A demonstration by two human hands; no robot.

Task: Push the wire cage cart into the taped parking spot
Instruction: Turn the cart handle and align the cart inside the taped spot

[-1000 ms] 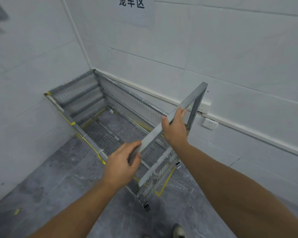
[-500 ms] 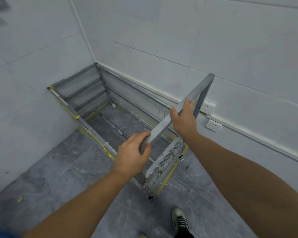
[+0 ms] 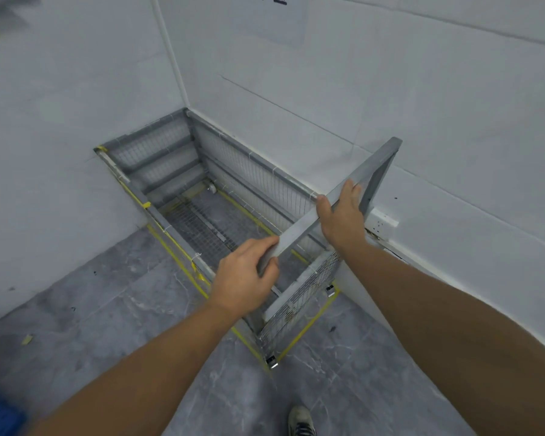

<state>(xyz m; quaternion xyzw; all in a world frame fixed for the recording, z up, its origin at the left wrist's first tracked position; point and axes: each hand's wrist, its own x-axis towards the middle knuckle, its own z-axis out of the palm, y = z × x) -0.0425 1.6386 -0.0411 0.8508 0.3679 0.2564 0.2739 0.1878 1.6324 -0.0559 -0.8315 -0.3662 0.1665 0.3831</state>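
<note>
Wire cage cart (image 3: 221, 196) is tucked in the far corner, sitting inside the yellow tape (image 3: 306, 325) on the floor. Left hand (image 3: 244, 278) is closed around the handle bar (image 3: 375, 165); right hand (image 3: 342, 217) wraps the same bar, further right.

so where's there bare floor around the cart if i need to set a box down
Bare floor lies open to the left of the cart, between the yellow tape and the left wall, and in front of it by the shoe. It is crowded along the right wall: the cart sits close against it, near the socket. Both hands hold the handle.
</note>
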